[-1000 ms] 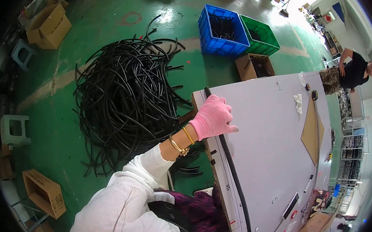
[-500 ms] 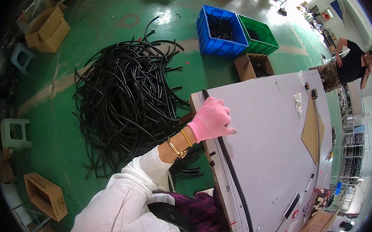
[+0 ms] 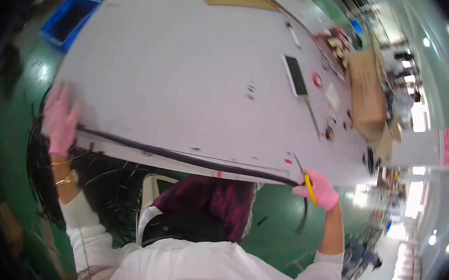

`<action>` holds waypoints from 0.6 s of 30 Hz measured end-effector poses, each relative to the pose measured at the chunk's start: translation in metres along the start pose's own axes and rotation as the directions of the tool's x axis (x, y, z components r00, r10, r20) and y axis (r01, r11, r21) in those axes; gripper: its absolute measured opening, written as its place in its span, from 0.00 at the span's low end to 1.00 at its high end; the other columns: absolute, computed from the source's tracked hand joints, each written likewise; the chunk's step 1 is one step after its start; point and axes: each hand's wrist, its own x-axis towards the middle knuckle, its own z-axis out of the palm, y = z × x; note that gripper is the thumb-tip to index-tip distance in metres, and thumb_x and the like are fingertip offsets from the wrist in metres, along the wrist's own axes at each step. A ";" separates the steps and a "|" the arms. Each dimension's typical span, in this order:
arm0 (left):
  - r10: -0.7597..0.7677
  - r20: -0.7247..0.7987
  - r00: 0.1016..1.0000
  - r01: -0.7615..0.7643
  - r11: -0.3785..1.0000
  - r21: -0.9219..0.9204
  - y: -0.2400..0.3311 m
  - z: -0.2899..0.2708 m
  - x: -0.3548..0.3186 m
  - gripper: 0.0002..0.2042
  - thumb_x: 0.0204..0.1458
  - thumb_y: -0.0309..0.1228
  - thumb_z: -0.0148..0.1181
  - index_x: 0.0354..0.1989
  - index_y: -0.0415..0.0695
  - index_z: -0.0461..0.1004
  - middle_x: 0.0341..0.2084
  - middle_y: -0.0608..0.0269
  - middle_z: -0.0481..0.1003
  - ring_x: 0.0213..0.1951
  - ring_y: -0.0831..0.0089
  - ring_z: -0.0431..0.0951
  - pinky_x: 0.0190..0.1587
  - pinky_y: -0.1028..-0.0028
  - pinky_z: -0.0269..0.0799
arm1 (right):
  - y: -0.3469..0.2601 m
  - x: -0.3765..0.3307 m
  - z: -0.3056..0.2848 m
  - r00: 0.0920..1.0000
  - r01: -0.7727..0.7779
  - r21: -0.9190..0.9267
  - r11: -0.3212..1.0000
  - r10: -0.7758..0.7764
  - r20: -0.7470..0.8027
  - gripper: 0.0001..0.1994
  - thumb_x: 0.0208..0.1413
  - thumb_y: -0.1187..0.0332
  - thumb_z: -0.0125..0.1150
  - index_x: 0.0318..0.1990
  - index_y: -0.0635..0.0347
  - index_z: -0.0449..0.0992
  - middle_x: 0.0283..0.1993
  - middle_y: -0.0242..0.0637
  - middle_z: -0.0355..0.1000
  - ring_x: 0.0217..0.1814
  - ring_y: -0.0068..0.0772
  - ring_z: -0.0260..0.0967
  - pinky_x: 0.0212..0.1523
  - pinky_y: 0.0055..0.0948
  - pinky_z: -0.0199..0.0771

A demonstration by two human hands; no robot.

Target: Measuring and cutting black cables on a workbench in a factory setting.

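Observation:
A black rubber hose (image 3: 181, 159) lies along the near edge of the white table (image 3: 197, 81). At its left end is my left hand (image 3: 61, 121) in a pink glove, somewhat blurred, with fingers stretched out and thumb apart, resting at the table's corner. My right hand (image 3: 322, 191), gloved in pink too, is closed at the near right edge round yellow-handled scissors (image 3: 309, 186), their blades pointing up and left. The hose's right end reaches those same fingers, and a piece of it hangs below the table edge. How the fingers grip the hose is partly hidden.
Across the table lie a phone-like device (image 3: 295, 76), a marker (image 3: 294, 35), a red tape roll (image 3: 317, 80) and a dark tape roll (image 3: 329, 133). A cardboard box (image 3: 366, 92) stands at the right. Tangled black hoses (image 3: 108, 194) and a blue crate (image 3: 69, 21) are at left.
The view has swung rightward over the table, bringing my right hand and the scissors fully into sight. My left hand's fingers, curled over the hose before, are now stretched out.

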 end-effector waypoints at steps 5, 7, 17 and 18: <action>0.046 0.049 0.998 -0.048 0.997 0.057 -0.011 -0.001 0.006 0.26 0.60 0.38 0.49 0.66 0.43 0.61 0.67 0.53 0.58 0.67 0.57 0.58 0.68 0.63 0.51 | 0.068 -0.010 -0.040 0.978 -0.187 0.141 0.972 0.171 0.117 0.12 0.44 0.71 0.70 0.31 0.62 0.71 0.23 0.32 0.71 0.28 0.22 0.68 0.32 0.26 0.70; 0.086 0.049 0.995 -0.089 0.994 0.071 -0.019 -0.007 0.008 0.25 0.61 0.39 0.48 0.66 0.44 0.61 0.67 0.52 0.58 0.67 0.57 0.58 0.68 0.63 0.51 | 0.086 0.008 -0.030 0.977 -0.162 0.174 0.971 0.134 0.163 0.11 0.45 0.70 0.69 0.31 0.62 0.71 0.24 0.33 0.72 0.28 0.23 0.69 0.32 0.26 0.70; 0.134 0.081 0.988 -0.139 0.988 0.063 -0.037 0.004 0.012 0.25 0.63 0.40 0.46 0.67 0.46 0.60 0.67 0.55 0.58 0.68 0.58 0.56 0.68 0.64 0.51 | 0.120 0.045 0.012 0.991 -0.009 0.024 1.000 0.005 0.137 0.11 0.52 0.63 0.66 0.32 0.62 0.73 0.27 0.38 0.75 0.28 0.34 0.71 0.33 0.29 0.71; 0.127 0.076 0.989 -0.132 0.989 0.061 -0.035 0.004 0.012 0.25 0.63 0.40 0.46 0.67 0.45 0.60 0.67 0.55 0.59 0.68 0.58 0.56 0.68 0.64 0.51 | 0.124 0.044 0.017 0.991 -0.012 0.030 0.999 0.007 0.136 0.11 0.52 0.63 0.66 0.32 0.62 0.73 0.27 0.38 0.75 0.28 0.34 0.71 0.33 0.29 0.71</action>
